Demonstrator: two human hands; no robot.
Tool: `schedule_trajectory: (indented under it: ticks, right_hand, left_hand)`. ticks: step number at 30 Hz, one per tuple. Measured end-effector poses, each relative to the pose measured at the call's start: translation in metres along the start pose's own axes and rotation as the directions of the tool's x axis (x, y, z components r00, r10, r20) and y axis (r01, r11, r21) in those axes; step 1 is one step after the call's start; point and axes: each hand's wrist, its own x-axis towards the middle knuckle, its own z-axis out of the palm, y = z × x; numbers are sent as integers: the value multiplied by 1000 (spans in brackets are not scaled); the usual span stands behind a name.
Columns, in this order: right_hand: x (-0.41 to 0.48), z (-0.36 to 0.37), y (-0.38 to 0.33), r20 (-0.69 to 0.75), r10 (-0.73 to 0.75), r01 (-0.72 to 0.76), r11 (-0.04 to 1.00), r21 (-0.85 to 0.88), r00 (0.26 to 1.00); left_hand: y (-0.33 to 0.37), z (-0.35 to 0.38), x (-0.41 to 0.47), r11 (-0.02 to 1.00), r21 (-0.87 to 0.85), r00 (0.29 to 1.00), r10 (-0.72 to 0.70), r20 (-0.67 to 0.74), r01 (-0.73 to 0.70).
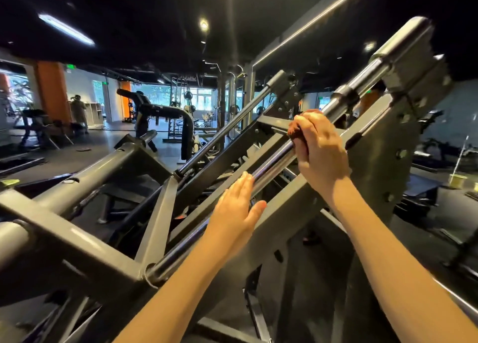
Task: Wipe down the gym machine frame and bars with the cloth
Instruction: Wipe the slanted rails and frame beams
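A shiny chrome guide bar [271, 163] slants up to the right across the grey machine frame [85, 249]. My right hand [319, 148] grips a brown cloth [294, 132] wrapped round this bar, just below the grey carriage [413, 105]. Only a small edge of the cloth shows past my fingers. My left hand [236, 213] rests lower on the same bar with straight fingers laid against it. A second chrome bar [225, 133] runs parallel on the far side.
A thick grey tube [103, 167] and cross braces of the frame lie at left. Treadmills [160, 112] and racks stand in the back of the gym. A person [79, 112] stands far off at left. A yellow bucket [457, 181] sits on the floor at right.
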Motion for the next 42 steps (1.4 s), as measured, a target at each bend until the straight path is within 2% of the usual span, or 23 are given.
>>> schedule_trajectory:
  ticks: [2,5,7,9,11,13,15,18,20,22,26,28,32,34,37,39,42]
  right_hand:
    - [-19,7,-14,-9,-38,38,999,-17,999]
    - [-44,10,-23,141,-280,288,957,-41,950]
    - [-31,3,-11,173,-326,337,941,-40,929]
    - [-11,-2,3,116,-251,260,963,-68,961]
    - [6,-9,15,14,-109,110,990,-85,994]
    - [7,-8,16,-62,23,-26,998,-58,998]
    - [-5,3,-1,-131,84,-86,996,-12,988]
    - [-34,22,-26,-128,-34,41,998,54,991]
    - [-33,21,-16,-90,-111,118,991,70,990]
    - [-16,15,1,-85,-41,48,996,80,995]
    - [10,6,13,-181,157,-130,979,154,971]
    - [-4,10,1,-171,138,-106,977,187,975]
    - [-40,20,-19,-100,4,20,972,236,995]
    - [-30,14,-11,-117,29,2,967,256,993]
    - [0,5,7,-227,199,-122,942,312,953]
    - [5,5,7,-249,281,-185,919,347,927]
    - [-20,9,-11,-181,224,-158,935,318,958]
  left_hand:
    - [1,7,-3,999,29,999,-17,-34,18]
    - [3,8,-5,1000,22,998,-20,-61,22]
    - [2,7,-5,1000,9,998,-16,-64,16]
    - [1,7,-7,1000,13,998,-8,-63,9]
    - [-1,8,-8,1000,15,998,-10,-67,11]
    - [0,10,-7,1000,12,997,-14,-70,15]
    - [1,11,-7,1000,15,997,-17,-76,18]
    - [2,13,-9,999,28,996,-30,-89,33]
    - [2,14,-10,999,33,995,-35,-95,38]
    - [2,14,-10,999,23,994,-28,-101,30]
    - [1,17,-11,999,16,993,-29,-117,31]
    - [2,19,-11,999,25,991,-23,-130,26]
    - [4,22,-10,998,35,988,-47,-149,53]
    - [3,22,-10,998,37,987,-44,-154,50]
    - [3,23,-10,998,39,986,-41,-161,48]
    - [4,23,-10,998,36,985,-46,-166,53]
    - [5,22,-12,998,34,984,-43,-171,49]
